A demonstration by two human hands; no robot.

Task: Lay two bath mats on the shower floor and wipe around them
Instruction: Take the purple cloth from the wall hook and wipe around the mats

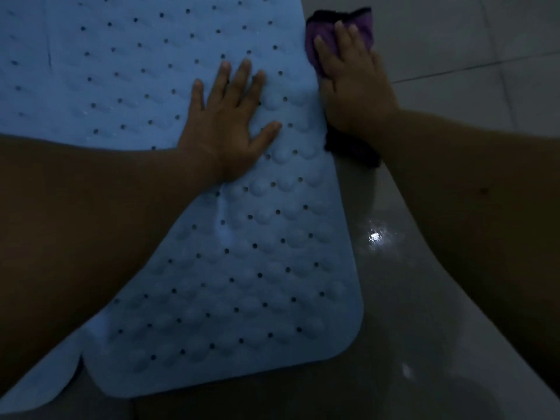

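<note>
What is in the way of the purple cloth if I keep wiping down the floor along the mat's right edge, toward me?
Nothing visible. The right hand presses the purple cloth on the tiled floor beside the blue mat. The wet floor strip nearer the camera shows only a light glare. The left hand lies flat on the mat.

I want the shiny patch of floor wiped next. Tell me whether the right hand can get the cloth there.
Probably yes. The right hand presses the purple cloth on the floor beside the mat; bare tile runs back to the glare spot.
</note>
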